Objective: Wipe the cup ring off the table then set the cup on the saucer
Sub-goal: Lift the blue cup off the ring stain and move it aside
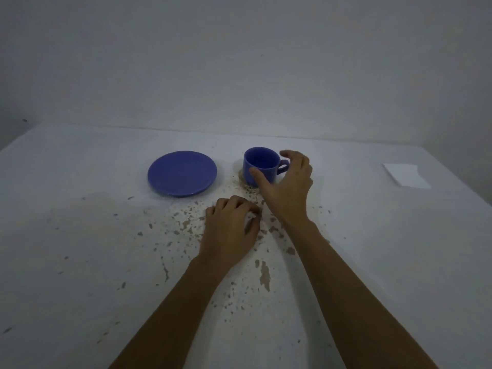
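Note:
A blue cup [259,165] stands upright on the white table [80,209], its handle pointing right. A brownish ring stain [241,179] shows around its base on the left. My right hand [286,182] reaches around the cup with fingers spread: the thumb lies against the near wall and the fingers hover by the handle, not closed on it. A blue saucer [182,173] lies bare to the left of the cup. My left hand [231,227] rests on the table in front of the cup, fingers curled under; a pale patch shows between them, and I cannot tell what it is.
A folded white paper or napkin [406,174] lies at the far right of the table. The tabletop is speckled with chipped brown and grey flecks [265,272] around both forearms. A plain wall rises behind the table's far edge.

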A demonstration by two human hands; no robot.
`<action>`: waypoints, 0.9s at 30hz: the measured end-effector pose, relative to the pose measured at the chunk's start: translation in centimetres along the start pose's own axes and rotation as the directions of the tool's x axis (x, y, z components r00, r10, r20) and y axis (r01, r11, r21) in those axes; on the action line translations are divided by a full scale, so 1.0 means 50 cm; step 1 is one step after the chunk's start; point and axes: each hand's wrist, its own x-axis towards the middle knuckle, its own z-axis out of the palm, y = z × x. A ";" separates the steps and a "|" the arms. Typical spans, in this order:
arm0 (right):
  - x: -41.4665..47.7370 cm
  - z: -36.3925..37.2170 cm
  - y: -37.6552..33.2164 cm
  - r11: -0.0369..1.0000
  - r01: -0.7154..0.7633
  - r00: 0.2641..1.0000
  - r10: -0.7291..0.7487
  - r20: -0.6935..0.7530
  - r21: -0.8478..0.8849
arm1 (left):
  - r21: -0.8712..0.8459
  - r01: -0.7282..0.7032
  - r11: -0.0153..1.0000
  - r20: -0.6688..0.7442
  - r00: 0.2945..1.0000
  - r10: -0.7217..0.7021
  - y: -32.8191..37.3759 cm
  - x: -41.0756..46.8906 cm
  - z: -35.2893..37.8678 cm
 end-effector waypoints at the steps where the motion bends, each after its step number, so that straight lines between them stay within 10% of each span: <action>1: 0.010 0.011 0.002 1.000 -0.010 1.000 0.010 0.015 -0.028 | -0.004 -0.002 1.000 -0.003 1.000 0.002 -0.001 0.001 0.000; 27: 0.125 -0.015 0.096 0.995 -0.068 0.995 0.063 -0.076 -0.067 | 0.017 -0.058 0.998 -0.046 0.997 0.059 0.009 -0.001 -0.007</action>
